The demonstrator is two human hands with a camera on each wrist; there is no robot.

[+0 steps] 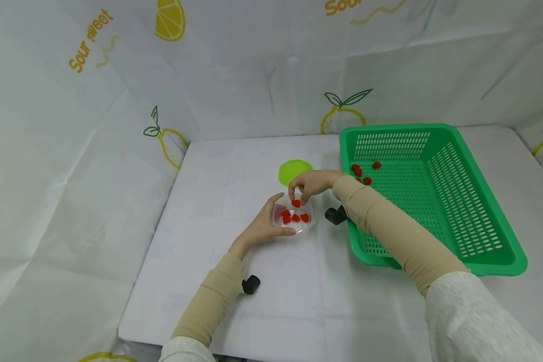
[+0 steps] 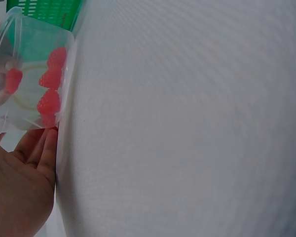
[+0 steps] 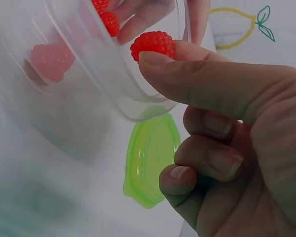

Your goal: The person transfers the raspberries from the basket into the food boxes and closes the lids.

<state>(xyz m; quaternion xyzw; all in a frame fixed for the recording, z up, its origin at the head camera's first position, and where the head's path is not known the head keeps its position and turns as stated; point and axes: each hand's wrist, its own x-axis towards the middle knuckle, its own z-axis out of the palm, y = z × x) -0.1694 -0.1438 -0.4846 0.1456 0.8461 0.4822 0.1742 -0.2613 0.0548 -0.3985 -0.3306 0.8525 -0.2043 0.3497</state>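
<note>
My left hand [image 1: 263, 226] grips a clear plastic container [image 1: 303, 227] from its left side, thumb on the near side and fingers at the far side. Several red raspberries [image 2: 50, 101] lie on its bottom, seen through the wall in the left wrist view. My right hand [image 1: 315, 182] pinches one raspberry [image 3: 152, 45] between thumb and index finger, over the container's opening; its other fingers are curled in. Behind the container a bright green lid [image 1: 294, 170] lies on the table, partly covered by the right hand.
A large green plastic basket [image 1: 398, 129] stands to the right, with several raspberries [image 1: 376, 165] in its far left corner. My right forearm reaches across its left rim. A white sheet with lemon prints hangs behind the white-covered table [image 1: 208, 201].
</note>
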